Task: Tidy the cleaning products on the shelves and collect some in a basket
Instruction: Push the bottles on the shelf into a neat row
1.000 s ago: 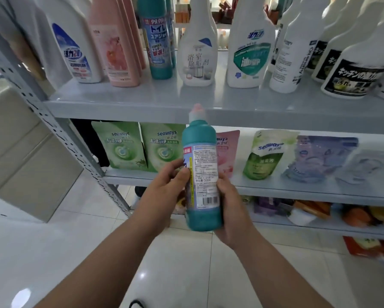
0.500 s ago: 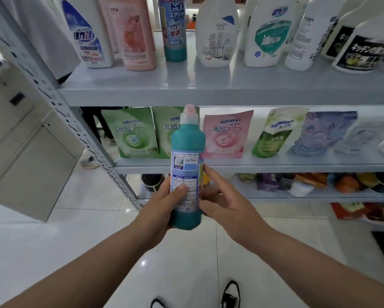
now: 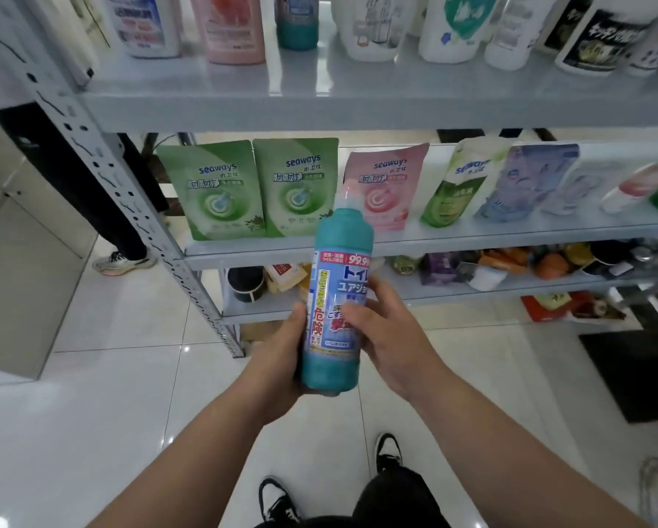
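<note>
Bottle (image 3: 335,310) of teal colour is nearly upright between my two hands, near me, in front of the shelves. My left hand (image 3: 278,360) wraps its lower part from the left, thumb at the label's edge. My right hand (image 3: 392,337) grips the middle from the right, thumb pressed on the label. Farther, on the middle shelf (image 3: 472,243), green pouches (image 3: 213,192) and a pink pouch (image 3: 381,188) stand side by side. A second teal bottle (image 3: 296,20) stands on the top shelf (image 3: 358,108).

Teal bottle (image 3: 335,299) label: "99.99" on red band at top, blue "トイ" under it, red "危険" on yellow strip. Middle shelf (image 3: 510,234), from left end: "seaways" on left green pouch (image 3: 211,192), second green pouch (image 3: 297,184), pink pouch (image 3: 381,188), green-white pouch (image 3: 461,181). Upper-shelf labels too blurred.
</note>
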`<action>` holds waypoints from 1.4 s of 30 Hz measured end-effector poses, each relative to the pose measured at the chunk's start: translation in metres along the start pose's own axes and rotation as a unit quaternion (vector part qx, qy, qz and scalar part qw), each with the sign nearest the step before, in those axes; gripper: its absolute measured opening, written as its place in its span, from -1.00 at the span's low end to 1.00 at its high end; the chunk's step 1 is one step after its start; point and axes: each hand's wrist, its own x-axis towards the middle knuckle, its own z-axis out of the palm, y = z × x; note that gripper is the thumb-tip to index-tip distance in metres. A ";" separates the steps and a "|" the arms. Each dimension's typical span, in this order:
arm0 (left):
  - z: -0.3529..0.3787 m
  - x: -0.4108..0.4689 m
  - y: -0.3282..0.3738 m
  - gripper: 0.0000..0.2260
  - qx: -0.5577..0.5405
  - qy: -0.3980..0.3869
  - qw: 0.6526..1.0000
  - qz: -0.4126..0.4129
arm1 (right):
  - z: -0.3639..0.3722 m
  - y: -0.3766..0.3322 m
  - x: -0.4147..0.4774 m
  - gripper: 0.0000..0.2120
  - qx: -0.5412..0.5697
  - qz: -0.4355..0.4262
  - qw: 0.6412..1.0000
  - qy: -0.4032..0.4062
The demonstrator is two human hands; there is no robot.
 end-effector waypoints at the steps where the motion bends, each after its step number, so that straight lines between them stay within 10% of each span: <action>1: 0.000 -0.001 0.002 -0.60 0.024 -0.001 1.000 0.008 | -0.001 0.000 -0.001 -0.40 -0.023 -0.013 1.000 0.014; 9: 0.027 0.006 0.009 -0.56 0.045 0.040 0.992 0.115 | -0.019 -0.026 0.010 -0.72 -0.048 -0.053 0.997 -0.018; 25: 0.127 0.033 0.035 -0.43 -0.283 -0.107 0.951 -0.070 | -0.106 -0.068 0.049 -0.32 0.083 -0.009 0.996 -0.034; 33: 0.146 0.049 0.025 -0.58 0.083 0.104 0.975 0.180 | -0.109 -0.081 0.055 -0.64 0.032 -0.028 0.999 -0.013; 37: 0.136 0.045 0.023 -0.64 0.128 0.076 0.958 0.244 | -0.109 -0.088 0.051 -0.52 0.062 -0.064 0.996 0.005; 42: 0.115 0.046 0.040 -0.21 0.197 -0.008 0.960 0.199 | -0.090 -0.073 0.041 -0.52 0.050 -0.115 0.991 -0.050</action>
